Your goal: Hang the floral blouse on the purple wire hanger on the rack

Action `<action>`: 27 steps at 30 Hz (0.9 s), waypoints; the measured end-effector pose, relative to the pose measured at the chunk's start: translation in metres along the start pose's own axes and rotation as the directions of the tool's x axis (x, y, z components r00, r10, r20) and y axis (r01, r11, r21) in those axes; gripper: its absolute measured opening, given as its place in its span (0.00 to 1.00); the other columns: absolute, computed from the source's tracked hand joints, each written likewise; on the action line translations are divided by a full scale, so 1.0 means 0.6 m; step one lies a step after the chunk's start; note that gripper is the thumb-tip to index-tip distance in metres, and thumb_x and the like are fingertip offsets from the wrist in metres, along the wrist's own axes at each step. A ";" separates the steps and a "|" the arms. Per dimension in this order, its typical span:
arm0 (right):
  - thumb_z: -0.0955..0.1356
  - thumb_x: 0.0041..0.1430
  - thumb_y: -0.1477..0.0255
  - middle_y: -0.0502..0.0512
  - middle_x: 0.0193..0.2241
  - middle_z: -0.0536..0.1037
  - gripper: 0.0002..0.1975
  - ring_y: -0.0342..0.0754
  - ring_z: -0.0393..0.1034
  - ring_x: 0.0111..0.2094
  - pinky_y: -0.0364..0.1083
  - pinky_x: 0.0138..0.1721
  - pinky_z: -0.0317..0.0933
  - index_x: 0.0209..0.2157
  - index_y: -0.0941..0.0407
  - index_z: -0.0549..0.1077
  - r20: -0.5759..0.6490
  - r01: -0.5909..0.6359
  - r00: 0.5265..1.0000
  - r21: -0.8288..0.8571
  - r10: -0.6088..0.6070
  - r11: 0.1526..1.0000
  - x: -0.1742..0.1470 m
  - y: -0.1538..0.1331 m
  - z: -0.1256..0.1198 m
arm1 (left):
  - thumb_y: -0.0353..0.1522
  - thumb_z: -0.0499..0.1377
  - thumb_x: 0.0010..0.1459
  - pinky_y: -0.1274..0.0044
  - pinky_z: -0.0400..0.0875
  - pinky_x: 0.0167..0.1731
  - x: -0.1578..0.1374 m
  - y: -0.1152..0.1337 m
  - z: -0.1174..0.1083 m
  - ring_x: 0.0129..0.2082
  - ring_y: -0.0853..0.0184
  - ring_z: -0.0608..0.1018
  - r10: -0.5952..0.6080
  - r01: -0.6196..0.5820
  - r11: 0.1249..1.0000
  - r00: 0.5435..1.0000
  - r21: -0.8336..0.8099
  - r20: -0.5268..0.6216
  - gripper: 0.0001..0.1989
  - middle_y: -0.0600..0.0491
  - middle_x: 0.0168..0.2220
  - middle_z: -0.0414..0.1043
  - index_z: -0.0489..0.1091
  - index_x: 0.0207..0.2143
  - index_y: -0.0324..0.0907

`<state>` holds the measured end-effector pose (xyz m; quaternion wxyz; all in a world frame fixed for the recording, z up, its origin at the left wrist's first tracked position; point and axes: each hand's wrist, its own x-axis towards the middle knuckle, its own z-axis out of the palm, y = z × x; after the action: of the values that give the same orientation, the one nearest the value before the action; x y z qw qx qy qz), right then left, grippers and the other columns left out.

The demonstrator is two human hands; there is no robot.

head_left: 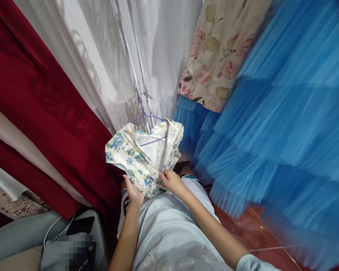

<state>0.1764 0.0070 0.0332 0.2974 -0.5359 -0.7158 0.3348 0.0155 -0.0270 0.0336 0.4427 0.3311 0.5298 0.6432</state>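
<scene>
A cream garment with blue flowers (138, 160) hangs on a thin purple wire hanger (143, 109) in front of my body. My left hand (134, 192) grips its lower left side, thumb up along the edge, with the other fingers mostly hidden. At the front, below the V-shaped neckline, my right hand (171, 181) pinches the fabric near the right panel's edge. The lower part of the garment bunches against my lap and is partly out of sight.
White curtain fabric (169, 49) and a metal rod (135, 67) stand behind. Red drapes (53, 113) hang at left, a tiered blue tulle skirt (271, 131) and floral cloth (211, 56) at right. A phone (80, 226) lies on the grey seat (101, 244).
</scene>
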 end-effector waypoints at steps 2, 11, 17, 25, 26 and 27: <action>0.61 0.64 0.67 0.54 0.19 0.76 0.18 0.48 0.70 0.28 0.44 0.31 0.52 0.20 0.55 0.66 0.022 -0.029 0.999 -0.077 0.031 0.997 -0.003 0.009 0.000 | 0.61 0.48 0.55 0.67 0.71 0.53 0.000 -0.016 -0.005 0.56 0.55 0.73 0.018 -0.006 0.982 0.998 -0.189 0.058 0.34 0.46 0.51 0.74 0.71 0.52 0.51; 0.62 0.63 0.61 0.51 0.26 0.77 0.12 0.49 0.71 0.28 0.44 0.32 0.56 0.41 0.55 0.65 -0.114 -0.056 0.991 0.143 0.073 0.988 0.002 0.043 0.022 | 0.33 0.68 0.46 0.69 0.72 0.49 0.009 -0.050 -0.006 0.47 0.59 0.78 -0.027 0.028 0.993 1.000 -0.119 0.009 0.21 0.46 0.47 0.76 0.71 0.45 0.43; 0.62 0.62 0.61 0.49 0.22 0.76 0.10 0.49 0.68 0.24 0.45 0.29 0.58 0.38 0.53 0.63 -0.091 -0.011 0.995 0.281 0.038 0.960 0.024 0.044 0.027 | 0.31 0.63 0.45 0.71 0.74 0.42 0.010 -0.041 -0.007 0.42 0.61 0.79 -0.084 0.071 0.990 0.992 -0.125 -0.098 0.17 0.50 0.40 0.76 0.70 0.40 0.43; 0.65 0.57 0.61 0.47 0.15 0.72 0.11 0.43 0.59 0.14 0.42 0.19 0.52 0.27 0.53 0.63 -0.008 -0.073 0.995 0.621 0.099 0.780 0.035 0.056 0.044 | 0.34 0.60 0.48 0.73 0.72 0.44 0.017 -0.049 -0.012 0.44 0.62 0.77 -0.009 0.003 0.999 0.992 -0.049 -0.123 0.16 0.50 0.43 0.75 0.67 0.42 0.43; 0.66 0.55 0.62 0.47 0.15 0.71 0.11 0.43 0.59 0.15 0.42 0.19 0.52 0.26 0.53 0.64 -0.015 -0.071 0.995 0.627 0.103 0.776 0.032 0.059 0.041 | 0.34 0.59 0.48 0.73 0.71 0.46 0.020 -0.050 -0.016 0.46 0.62 0.77 0.065 -0.068 0.998 0.988 -0.017 -0.142 0.18 0.50 0.46 0.73 0.66 0.44 0.44; 0.66 0.55 0.62 0.47 0.14 0.71 0.11 0.43 0.59 0.15 0.43 0.19 0.52 0.25 0.53 0.64 -0.020 -0.070 0.994 0.628 0.107 0.775 0.028 0.060 0.038 | 0.33 0.60 0.49 0.73 0.69 0.48 0.021 -0.050 -0.020 0.49 0.62 0.75 0.149 -0.145 0.989 0.974 0.036 -0.170 0.20 0.49 0.49 0.71 0.64 0.46 0.45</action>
<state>0.1747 0.0267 -0.0080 0.4618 -0.4487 -0.5297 0.5521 0.0064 -0.0185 0.0011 0.3429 0.3178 0.5474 0.6941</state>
